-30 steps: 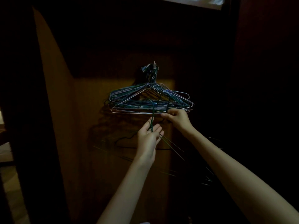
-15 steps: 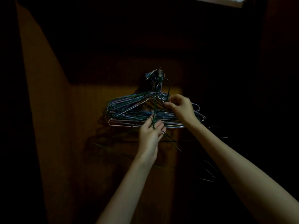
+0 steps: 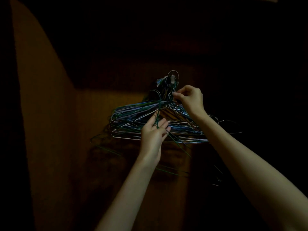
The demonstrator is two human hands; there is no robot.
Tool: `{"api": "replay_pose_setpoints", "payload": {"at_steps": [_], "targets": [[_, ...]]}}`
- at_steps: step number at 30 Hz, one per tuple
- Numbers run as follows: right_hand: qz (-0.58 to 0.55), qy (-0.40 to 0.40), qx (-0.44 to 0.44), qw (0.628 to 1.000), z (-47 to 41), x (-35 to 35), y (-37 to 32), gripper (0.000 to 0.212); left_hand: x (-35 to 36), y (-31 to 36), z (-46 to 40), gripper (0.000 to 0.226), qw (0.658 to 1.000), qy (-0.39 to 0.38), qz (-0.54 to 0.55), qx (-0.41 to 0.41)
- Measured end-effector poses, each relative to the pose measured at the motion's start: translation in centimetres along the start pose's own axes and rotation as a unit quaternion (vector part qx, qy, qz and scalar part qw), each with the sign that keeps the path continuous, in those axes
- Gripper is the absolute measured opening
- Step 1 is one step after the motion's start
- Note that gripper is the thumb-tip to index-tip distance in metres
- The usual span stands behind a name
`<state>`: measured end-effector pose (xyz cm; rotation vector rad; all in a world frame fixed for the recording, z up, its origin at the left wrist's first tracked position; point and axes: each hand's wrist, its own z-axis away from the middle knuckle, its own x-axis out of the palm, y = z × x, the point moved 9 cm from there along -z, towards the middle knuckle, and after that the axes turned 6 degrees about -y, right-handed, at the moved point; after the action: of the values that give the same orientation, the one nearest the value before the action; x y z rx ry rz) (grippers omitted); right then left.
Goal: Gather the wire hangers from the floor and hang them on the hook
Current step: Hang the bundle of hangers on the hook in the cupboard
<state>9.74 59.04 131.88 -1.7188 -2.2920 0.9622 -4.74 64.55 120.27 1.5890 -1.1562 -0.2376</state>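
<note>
Hangers in blue, lilac and pale wire already crowd the hook on the brown wooden wall, their necks bunched beneath it and their bars fanned out in a thick, untidy stack. A second ago both hands were down at the bottom bars of that stack; since then the right hand has climbed to the cluster of necks just below the hook, where its fingertips pinch a wire, while the left hand has stayed lower, its thumb and fingers closed around the stem of a dark green hanger whose curved top stands just left of the bunch and is not yet over the hook. The head has also tipped upward, so the hook sits nearer the middle of the view. That rise suggests the green hanger is being guided up to join the rest, with the right hand steadying or parting the necks to make room. More dark wires trail below and to the right of the left hand, apparently further hangers carried along, though the light is too poor to count them or to see how they are held. The likely snag is tangling: the green top must clear the crowded necks before it can drop onto the hook.
</note>
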Motion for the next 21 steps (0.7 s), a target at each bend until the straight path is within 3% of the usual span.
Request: {"api": "replay_pose_setpoints", "payload": {"at_steps": [9,21], "targets": [[-0.003,0.000,0.021,1.000,-0.6,1.1,1.9,0.007,-0.6,-0.6,-1.3,0.069,1.000,0.006,-0.002,0.002],[0.006,-0.019,0.049,0.999,-1.3,1.9,3.5,0.020,-0.4,-0.8,-2.3,0.068,1.000,0.006,-0.005,-0.002]]}}
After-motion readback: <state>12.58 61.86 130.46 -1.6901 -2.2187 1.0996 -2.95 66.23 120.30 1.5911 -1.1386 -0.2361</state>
